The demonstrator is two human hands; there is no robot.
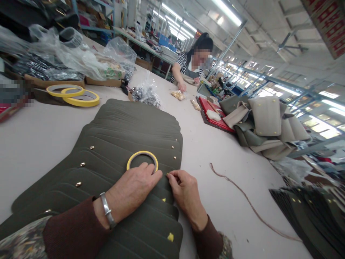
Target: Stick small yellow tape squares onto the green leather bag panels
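Dark green leather panels (129,133) lie fanned out in overlapping rows before me, several carrying small gold studs (92,148). My left hand (137,189), a silver bracelet at its wrist, is closed on a roll of yellow tape (142,153) above the panels. At the panels' right edge, my right hand (184,189) pinches a tiny bit of yellow tape (168,175) between thumb and forefinger. Yellow tape pieces (170,236) stick to the panels nearer to me.
Two more yellow tape rolls (82,98) lie at the back left, near plastic bags (70,57). A brown cord (242,192) crosses the table at right. Dark panels (304,208) and bag parts (265,115) are piled on the right. Across the table, a person (184,68) handles small gold pieces (178,95).
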